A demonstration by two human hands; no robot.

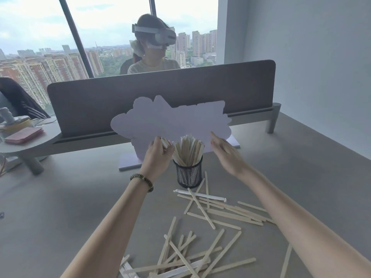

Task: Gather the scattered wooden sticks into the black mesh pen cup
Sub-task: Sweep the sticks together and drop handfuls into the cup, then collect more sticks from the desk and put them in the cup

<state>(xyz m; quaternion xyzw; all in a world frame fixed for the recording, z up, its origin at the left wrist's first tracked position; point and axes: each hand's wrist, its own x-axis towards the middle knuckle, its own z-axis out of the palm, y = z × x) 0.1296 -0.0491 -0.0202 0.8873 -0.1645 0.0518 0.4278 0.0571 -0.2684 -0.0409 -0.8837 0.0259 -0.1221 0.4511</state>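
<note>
Item: black wire-mesh cylindrical pen cup (pixel 189 174), upright on the grey worktop (pixel 60 207), mid-frame, just in front of a blanked-out pale cut-out shape on a flat base.
Contents: a dense sheaf of flat pale wooden sticks (pixel 187 150), standing on end and fanning well above the rim; cup looks near full.

Item: left hand (pixel 158 155), beaded bracelet at the wrist. Fingers curled around a small bundle of wooden sticks, held just beside the cup's standing sheaf at its left. Probable reason: lining up the bundle to drop it in end-first.

Item: right hand (pixel 228 155), to the right of the cup, near it but apart. Fingers loosely extended; a stick-like sliver shows at the fingers, but whether it is gripped cannot be told. Likely poised to steady the sheaf.

Item: loose wooden sticks, uncollected.
- Criss-crossed heap (pixel 220 210) right of and nearer than the cup, with one clear-wrapped stick.
- Second tangle (pixel 180 257) at the near edge, some wrapped.

Status (judged): partly done; many sticks remain.
</note>
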